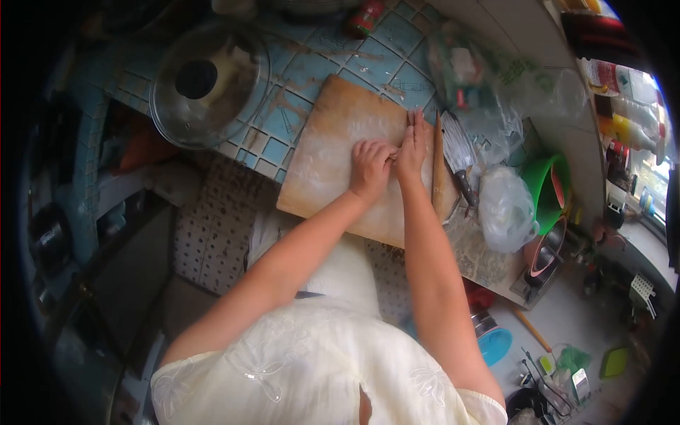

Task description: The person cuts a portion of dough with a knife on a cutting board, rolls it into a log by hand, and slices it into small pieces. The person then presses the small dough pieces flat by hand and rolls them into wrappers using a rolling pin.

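Observation:
A floured wooden board [319,152] lies tilted on the blue tiled counter [283,117]. Over its middle is my left hand [371,168], its fingers curled inward beside the other hand. My right hand [411,152] rests on the board with its fingers stretched out and held together, pointing away from me. Something small and pale shows between the two hands, too hidden to name. Just right of my right hand lies a long wooden rolling pin [438,166]. Beyond that is a cleaver [459,145] with a dark handle.
A glass lid [166,106] with a black knob sits at the upper left. Clear plastic bags [506,209] and a green basin [544,184] stand at the right. A red can [365,18] is at the back. Below, a blue basin [496,346] is on the floor.

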The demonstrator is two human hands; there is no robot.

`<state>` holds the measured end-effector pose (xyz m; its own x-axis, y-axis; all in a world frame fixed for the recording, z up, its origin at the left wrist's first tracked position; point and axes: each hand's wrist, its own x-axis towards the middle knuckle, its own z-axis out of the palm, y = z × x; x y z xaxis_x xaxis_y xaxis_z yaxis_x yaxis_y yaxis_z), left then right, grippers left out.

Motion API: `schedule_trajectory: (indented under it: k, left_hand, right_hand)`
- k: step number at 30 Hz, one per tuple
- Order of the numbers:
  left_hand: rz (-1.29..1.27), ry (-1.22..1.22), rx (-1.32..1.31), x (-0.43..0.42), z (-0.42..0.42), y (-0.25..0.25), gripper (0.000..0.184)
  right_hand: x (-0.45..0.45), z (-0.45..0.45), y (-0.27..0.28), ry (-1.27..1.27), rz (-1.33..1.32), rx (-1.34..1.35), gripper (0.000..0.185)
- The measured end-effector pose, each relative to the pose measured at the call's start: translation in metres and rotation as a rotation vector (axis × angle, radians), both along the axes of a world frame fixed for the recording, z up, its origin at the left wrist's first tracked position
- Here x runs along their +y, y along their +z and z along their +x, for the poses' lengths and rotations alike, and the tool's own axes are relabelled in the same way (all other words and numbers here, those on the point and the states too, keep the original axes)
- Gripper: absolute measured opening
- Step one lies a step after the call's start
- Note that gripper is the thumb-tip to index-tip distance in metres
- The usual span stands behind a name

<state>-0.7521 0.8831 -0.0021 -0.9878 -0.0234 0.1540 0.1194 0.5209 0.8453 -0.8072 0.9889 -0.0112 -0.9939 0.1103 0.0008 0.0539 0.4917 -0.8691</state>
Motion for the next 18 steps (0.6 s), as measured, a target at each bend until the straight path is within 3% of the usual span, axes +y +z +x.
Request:
schedule_trajectory:
  k: [1, 3, 6, 10, 13, 15, 16, 18]
  left_hand:
    - [-0.006, -0.057, 0.025, -0.001, 0.001, -0.007, 0.030]
    - [-0.014, -0.114, 0.057, 0.000, 0.000, -0.010, 0.031]
    - [0.014, 0.068, -0.029, -0.006, 0.000, 0.017, 0.029]
    - [-0.086, 0.052, -0.011, -0.005, -0.003, 0.025, 0.029]
    - [-0.056, -0.052, 0.022, -0.006, -0.009, 0.007, 0.030]
    - [-0.006, -0.136, 0.028, -0.006, -0.006, 0.000, 0.030]
    - [0.037, -0.084, 0.027, -0.007, -0.004, 0.000, 0.033]
    - [0.078, -0.032, 0.022, -0.013, 0.000, 0.006, 0.036]
  right_hand:
    - [0.001, 0.007, 0.001, -0.004, 0.005, -0.005, 0.050]
    - [0.002, 0.012, 0.001, 0.096, 0.343, 0.086, 0.051]
    - [0.010, -0.004, 0.004, 0.159, 0.497, 0.147, 0.051]
    - [0.009, -0.013, -0.001, 0.024, 0.492, 0.092, 0.051]
    - [-0.002, -0.001, 0.000, 0.048, 0.336, 0.078, 0.052]
    - [-0.004, 0.005, 0.004, 0.001, 0.091, -0.026, 0.052]
    - [-0.005, 0.007, 0.005, 0.001, 0.091, -0.027, 0.052]
    - [-0.007, 0.008, 0.007, 0.137, 0.442, 0.049, 0.052]
